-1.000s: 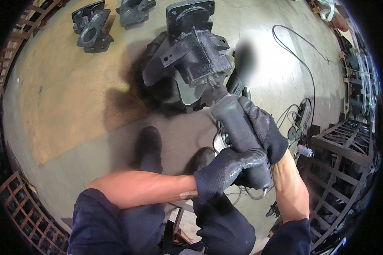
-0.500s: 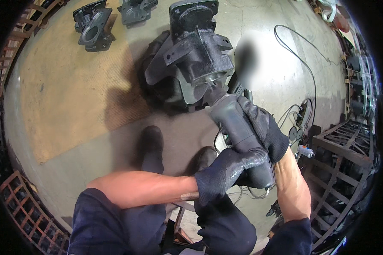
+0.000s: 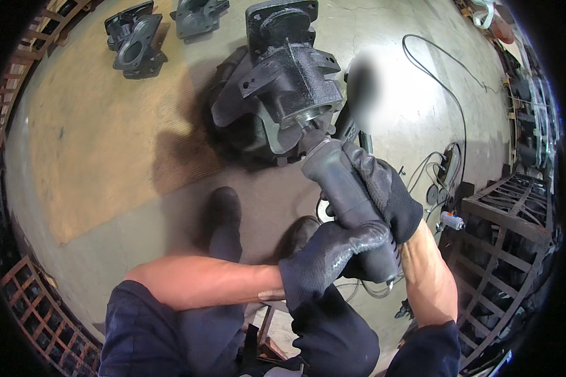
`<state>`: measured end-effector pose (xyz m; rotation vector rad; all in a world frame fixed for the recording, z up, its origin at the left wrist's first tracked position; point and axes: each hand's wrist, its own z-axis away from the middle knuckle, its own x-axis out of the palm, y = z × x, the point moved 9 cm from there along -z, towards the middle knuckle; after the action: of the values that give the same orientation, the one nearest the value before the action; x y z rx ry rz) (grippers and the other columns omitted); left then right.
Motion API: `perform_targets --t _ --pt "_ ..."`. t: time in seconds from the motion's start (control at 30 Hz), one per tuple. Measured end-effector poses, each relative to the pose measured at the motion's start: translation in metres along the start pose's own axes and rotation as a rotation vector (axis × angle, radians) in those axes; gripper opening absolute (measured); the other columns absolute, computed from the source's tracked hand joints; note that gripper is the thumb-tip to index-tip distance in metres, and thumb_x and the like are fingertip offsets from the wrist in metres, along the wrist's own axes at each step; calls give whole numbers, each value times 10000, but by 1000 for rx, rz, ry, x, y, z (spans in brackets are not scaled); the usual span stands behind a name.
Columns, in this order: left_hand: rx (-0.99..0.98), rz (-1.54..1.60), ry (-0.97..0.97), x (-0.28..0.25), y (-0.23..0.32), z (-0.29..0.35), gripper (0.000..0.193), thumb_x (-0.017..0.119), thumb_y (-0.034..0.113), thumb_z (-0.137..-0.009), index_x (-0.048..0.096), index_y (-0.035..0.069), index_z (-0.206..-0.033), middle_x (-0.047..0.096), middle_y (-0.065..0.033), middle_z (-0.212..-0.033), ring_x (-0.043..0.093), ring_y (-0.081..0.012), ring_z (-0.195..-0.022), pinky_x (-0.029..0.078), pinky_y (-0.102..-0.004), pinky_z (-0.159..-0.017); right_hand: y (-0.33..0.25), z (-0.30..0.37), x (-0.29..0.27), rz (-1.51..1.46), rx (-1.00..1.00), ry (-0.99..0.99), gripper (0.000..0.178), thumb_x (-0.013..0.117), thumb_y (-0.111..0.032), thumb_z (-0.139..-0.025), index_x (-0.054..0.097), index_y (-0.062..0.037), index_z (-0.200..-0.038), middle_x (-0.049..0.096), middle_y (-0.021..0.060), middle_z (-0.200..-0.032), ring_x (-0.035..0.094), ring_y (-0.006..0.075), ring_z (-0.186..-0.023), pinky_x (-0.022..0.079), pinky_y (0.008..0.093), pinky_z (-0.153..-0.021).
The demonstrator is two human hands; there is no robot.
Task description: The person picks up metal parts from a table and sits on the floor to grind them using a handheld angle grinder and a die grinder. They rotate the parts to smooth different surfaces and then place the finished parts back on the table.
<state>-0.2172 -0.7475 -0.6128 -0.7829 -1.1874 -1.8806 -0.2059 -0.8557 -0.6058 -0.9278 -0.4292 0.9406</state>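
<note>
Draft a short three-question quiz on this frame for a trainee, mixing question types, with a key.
1. True or false: the gloved left hand grips the black power tool farther from its tip than the gloved right hand.
2. The tool's tip is at: A, a shoe; B, the large dark casting; C, a metal cage.
3. Fill in: the tan area of floor spreads mostly to the ____ of that casting in the picture.

Key: 1 true; 2 B; 3 left.
</note>
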Motion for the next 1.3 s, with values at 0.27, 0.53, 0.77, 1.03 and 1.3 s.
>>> perform_targets --t 0.27,0.53,0.77,1.03,1.3 --pt "-258 120 -89 6 7 1 256 668 205 -957 704 -8 -1094 710 -82 -1019 681 -162 -940 566 -326 -873 11 10 -21 -120 236 231 618 515 -523 -1009 611 87 -1032 680 141 -783 695 207 -629 591 304 -553" --pt "-295 189 -89 -13 -5 15 253 669 163 -951 660 -10 -1135 700 -100 -1079 680 -181 -982 555 -352 -938 32 9 -1 -142 232 201 640 531 -559 -992 644 70 -1022 688 124 -800 679 167 -651 568 275 -587" --pt "-229 105 -57 -8 -6 3 291 706 202 -927 677 -30 -1100 705 -88 -1038 686 -179 -936 569 -343 -895 14 16 -7 -181 135 191 634 508 -563 -1000 641 55 -1042 691 121 -788 694 178 -669 584 302 -600" --pt "314 -353 -133 -10 25 11 283 671 203 -953 679 -23 -1123 712 -108 -1027 690 -185 -946 562 -362 -897 22 1 5 -176 179 86 680 519 -613 -973 657 52 -1008 695 123 -785 693 175 -673 578 296 -609" --pt "60 19 -152 -10 10 3 312 646 203 -964 654 -32 -1169 696 -128 -1111 688 -211 -1009 554 -366 -945 23 3 -4 -198 227 122 653 534 -585 -978 637 59 -1008 696 124 -770 706 192 -648 588 309 -579"
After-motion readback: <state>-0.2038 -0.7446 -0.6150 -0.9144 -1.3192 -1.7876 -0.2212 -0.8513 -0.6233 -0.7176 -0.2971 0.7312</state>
